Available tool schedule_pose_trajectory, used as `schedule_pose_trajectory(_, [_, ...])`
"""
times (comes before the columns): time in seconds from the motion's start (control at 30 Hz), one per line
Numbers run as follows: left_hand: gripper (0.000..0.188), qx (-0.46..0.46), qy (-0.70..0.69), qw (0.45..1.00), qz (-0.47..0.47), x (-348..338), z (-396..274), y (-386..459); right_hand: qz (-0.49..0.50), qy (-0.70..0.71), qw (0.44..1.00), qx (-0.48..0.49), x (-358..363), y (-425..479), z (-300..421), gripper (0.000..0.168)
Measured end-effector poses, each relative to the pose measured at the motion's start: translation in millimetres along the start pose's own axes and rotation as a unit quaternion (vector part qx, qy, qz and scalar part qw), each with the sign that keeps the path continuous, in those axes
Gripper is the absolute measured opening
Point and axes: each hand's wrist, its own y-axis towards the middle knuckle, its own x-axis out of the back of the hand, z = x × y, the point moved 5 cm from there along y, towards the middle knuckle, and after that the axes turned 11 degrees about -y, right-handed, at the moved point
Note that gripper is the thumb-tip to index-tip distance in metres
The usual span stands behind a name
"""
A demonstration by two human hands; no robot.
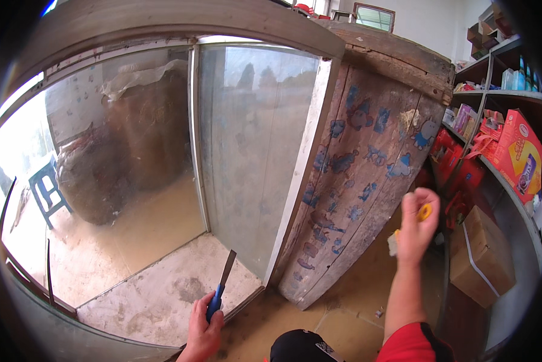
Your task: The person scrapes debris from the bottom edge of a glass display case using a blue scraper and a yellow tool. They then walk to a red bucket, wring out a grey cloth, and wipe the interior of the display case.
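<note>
My left hand (206,326) grips the blue handle of a flat-bladed tool (221,285), likely a file or a knife, its dark blade pointing up. Behind the blade is the stained pale floor (153,305) of a glass display case (257,135). My right hand (416,228), raised to the right of a plank panel, is closed around a small yellow object (424,212). A pale, ragged-edged piece (392,243) shows at the left side of that hand, with a bit of yellow next to it; my fingers hide the rest.
The worn wooden panel (366,167) with blue animal stickers stands beside the case. At right are metal shelves (515,93) with red gift boxes (515,151) and a strapped cardboard box (483,255). Through the glass show a large sack (92,181) and a blue plastic stool (50,190).
</note>
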Motion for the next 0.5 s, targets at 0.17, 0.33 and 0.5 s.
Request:
schedule_pose_trajectory(0.17, [0.040,0.005,0.000,1.000,0.021,-13.9,-8.8,30.6,0.020,-0.091,0.995,0.036,-11.7,57.3,4.6,0.032])
schedule_pose_trajectory(0.33, [0.043,-0.035,0.041,0.995,0.088,-32.1,-43.7,60.4,-0.004,-0.127,0.984,0.123,-17.1,70.9,-1.2,0.026])
schedule_pose_trajectory(0.5, [0.039,-0.077,0.113,0.984,0.113,-42.8,-90.1,76.7,-0.001,-0.091,0.994,0.063,-24.9,62.4,4.9,0.025])
